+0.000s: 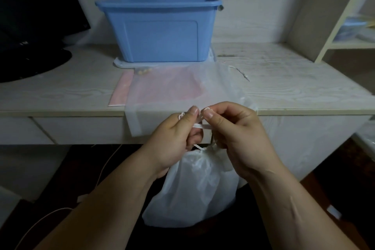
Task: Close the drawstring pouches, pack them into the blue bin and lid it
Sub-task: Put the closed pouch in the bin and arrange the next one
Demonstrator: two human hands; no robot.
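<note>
White pouch [194, 186] hanging below desk edge, mouth cinched; left hand [172, 138] and right hand [233, 136] pinching drawstring [199, 126], tying. Second pouch [172, 87] flat on desk [294, 79], open. Blue bin [160, 28] apparently empty, standing on lid [121, 64].
</note>
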